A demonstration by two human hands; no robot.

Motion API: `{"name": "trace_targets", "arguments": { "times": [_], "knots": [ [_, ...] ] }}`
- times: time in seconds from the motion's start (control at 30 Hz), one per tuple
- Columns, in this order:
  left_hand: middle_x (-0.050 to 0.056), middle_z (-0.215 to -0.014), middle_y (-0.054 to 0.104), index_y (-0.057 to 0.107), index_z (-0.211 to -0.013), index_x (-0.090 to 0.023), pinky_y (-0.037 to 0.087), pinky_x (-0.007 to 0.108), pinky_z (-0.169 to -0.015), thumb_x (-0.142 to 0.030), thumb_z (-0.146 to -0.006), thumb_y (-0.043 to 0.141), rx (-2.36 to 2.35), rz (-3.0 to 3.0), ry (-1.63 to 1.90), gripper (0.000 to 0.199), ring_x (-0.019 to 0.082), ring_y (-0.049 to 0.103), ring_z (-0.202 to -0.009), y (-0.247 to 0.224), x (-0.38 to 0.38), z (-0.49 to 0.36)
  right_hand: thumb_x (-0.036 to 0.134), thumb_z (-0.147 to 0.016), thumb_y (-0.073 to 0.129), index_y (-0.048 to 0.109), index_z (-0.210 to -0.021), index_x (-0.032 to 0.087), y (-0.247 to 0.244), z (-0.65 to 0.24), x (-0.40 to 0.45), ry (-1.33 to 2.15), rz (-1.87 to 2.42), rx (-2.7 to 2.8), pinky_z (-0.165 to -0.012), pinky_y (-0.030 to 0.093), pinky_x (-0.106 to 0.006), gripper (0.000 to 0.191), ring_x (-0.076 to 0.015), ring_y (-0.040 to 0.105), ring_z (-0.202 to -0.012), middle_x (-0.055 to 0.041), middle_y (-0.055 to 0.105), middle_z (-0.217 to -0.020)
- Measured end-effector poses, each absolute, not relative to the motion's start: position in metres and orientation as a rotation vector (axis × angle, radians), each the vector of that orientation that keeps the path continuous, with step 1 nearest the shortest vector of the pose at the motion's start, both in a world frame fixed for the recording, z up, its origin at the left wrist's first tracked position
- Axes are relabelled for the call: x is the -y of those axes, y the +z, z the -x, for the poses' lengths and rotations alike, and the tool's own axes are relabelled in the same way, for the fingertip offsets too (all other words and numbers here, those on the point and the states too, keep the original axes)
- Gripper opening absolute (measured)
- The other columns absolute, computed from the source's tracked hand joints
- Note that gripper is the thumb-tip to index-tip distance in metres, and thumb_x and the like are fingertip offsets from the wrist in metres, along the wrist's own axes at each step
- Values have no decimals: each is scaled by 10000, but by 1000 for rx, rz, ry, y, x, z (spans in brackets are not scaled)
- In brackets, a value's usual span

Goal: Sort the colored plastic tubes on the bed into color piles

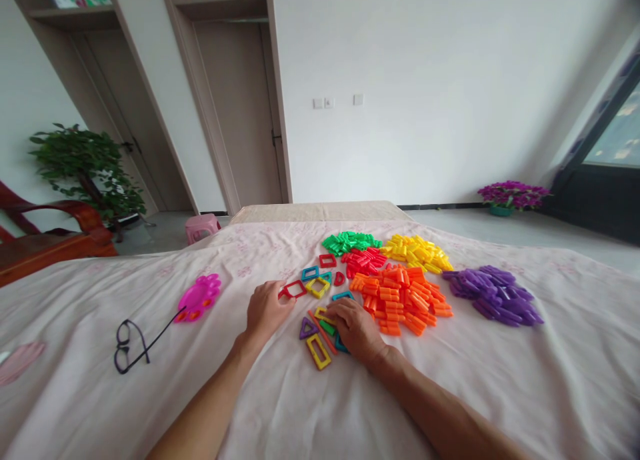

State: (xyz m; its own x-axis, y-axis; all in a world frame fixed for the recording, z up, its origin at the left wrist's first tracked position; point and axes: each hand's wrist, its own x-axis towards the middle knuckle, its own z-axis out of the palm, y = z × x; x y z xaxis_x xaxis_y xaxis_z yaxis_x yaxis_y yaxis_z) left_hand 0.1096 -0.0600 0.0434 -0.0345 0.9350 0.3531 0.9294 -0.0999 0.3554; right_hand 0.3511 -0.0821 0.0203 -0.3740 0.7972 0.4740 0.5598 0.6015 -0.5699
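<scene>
My left hand (267, 308) pinches the edge of a red open-frame magnetic tile (298, 286) between thumb and fingers. My right hand (356, 330) bends over a small group of tiles, its fingertips closed on a yellow tile (321, 315) that they partly cover. Under and beside those fingers lie a green piece (328, 327), an orange stick (327, 337), a purple triangle tile (308, 327) and a yellow rectangle tile (319, 351). Beyond the hands are another yellow tile (318, 286), a blue tile (310, 273) and a red tile (327, 261).
Heaps of orange (400, 297), red (363, 261), green (353, 242), yellow (417, 252) and purple (493, 293) plastic pieces lie to the right on the cloth-covered surface (280, 407). Leftward are eyeglasses (131, 347) and a pink palette-like tray (199, 295), touching each other.
</scene>
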Motion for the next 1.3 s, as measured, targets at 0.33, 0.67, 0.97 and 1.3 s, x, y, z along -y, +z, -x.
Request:
{"name": "trace_targets", "arguments": {
  "times": [0.33,0.67,0.97,1.3],
  "knots": [
    [211,-1145,666,659,-1102,-118,472,363,-888,-478,-729,691,-2275,-2092,357,519,320,644,-1082,48,22,-140,37,-856,501,741,-946,212,17,-353,81,416,1040,2064,-892,509,-306,310,-180,648,-965,-50,728,-1000],
    [144,-1136,638,584,-1214,-159,494,305,-803,-447,-864,584,-2342,-2070,702,453,250,651,-1035,29,29,-132,46,-861,499,745,-936,215,17,-352,82,438,1052,2060,-892,509,-306,307,-179,648,-966,-52,730,-1003],
    [112,-1099,687,638,-1173,-177,500,305,-818,-496,-879,545,-2149,-1702,1217,444,203,687,-872,48,31,-112,34,-847,495,749,-926,224,20,-352,83,445,1073,2051,-902,514,-314,327,-184,653,-977,-46,733,-1010],
    [106,-1080,674,703,-1129,-241,460,319,-728,-544,-791,598,-2232,-2093,455,466,263,667,-949,61,67,-100,27,-851,502,752,-925,212,22,-352,82,430,1082,2080,-902,518,-321,319,-188,657,-981,-57,738,-1013]
  ]
}}
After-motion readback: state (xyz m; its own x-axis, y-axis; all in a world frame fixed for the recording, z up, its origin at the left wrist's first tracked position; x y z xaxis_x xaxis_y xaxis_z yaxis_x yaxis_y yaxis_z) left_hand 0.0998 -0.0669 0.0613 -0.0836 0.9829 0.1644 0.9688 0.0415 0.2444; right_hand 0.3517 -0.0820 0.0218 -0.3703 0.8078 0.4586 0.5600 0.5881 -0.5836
